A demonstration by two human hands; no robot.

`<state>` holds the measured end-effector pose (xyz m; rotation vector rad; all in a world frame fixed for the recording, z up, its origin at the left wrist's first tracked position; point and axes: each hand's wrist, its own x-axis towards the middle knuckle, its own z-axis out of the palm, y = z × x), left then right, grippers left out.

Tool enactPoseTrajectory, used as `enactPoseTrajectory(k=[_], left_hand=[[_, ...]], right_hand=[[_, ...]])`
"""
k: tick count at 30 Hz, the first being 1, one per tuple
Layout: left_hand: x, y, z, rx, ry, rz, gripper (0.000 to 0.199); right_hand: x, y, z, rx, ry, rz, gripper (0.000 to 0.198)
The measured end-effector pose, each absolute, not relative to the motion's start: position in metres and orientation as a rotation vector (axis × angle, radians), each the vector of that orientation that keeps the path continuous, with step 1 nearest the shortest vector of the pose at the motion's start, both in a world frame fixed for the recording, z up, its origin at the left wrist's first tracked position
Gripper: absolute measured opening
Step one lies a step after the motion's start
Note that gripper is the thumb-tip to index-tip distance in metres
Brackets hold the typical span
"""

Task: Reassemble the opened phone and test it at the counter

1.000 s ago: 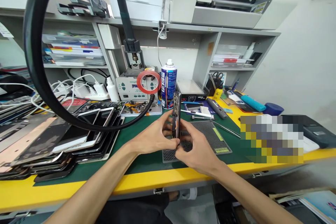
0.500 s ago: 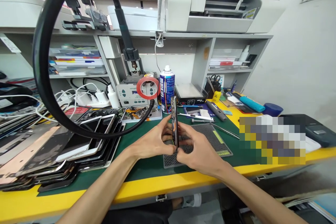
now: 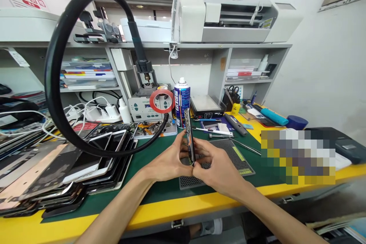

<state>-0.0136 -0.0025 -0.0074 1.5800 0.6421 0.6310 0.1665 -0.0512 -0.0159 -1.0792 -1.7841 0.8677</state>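
phone (image 3: 189, 143) stands nearly upright between my two hands, thin edge toward me, its top leaning a little to the left. my left hand (image 3: 170, 161) has its grip closed on the phone, fingers up along the left side, thumb low by the near end. my right hand (image 3: 216, 164) has its grip closed on it too, from the right, thumb low beside my other thumb; which of the bent fingers behind really press on it i cannot tell. small parts show along the phone, too small to make out. we are above the grey mesh (image 3: 230, 158), which lies on the green mat (image 3: 160, 143) on the yellow-edged table (image 3: 160, 210). beyond the phone's top stands a blue can (image 3: 182, 97), and just left of it the red tape (image 3: 153, 101), in front of a pale control box (image 3: 136, 109). a black hose (image 3: 53, 87) loops down at the left, its end near a tray (image 3: 171, 129) of bits. farther left lies a stack (image 3: 95, 173) of panels. to the right of the can are a white-topped unit (image 3: 204, 103), a white tool (image 3: 219, 132) and a yellow bottle (image 3: 236, 107).
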Motion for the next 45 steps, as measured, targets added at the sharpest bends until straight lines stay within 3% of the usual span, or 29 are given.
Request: enactPoseTrajectory(k=[12, 24, 30, 45], left_hand=[[-0.012, -0.006, -0.013, 1.568, 0.537, 0.658, 0.116], [-0.009, -0.010, -0.005, 1.570, 0.563, 0.646, 0.115], [-0.011, -0.012, -0.008, 1.681, 0.656, 0.608, 0.120], [-0.015, -0.001, -0.009, 1.542, 0.545, 0.624, 0.111]], right_hand=[[0.165, -0.050, -0.016, -1.115, -1.788, 0.710, 0.056], [0.171, -0.042, 0.004, -1.161, -1.870, 0.607, 0.099], [0.179, -0.031, 0.031, -1.089, -1.922, 0.465, 0.090], [0.181, -0.024, 0.016, -1.097, -1.948, 0.720, 0.081]])
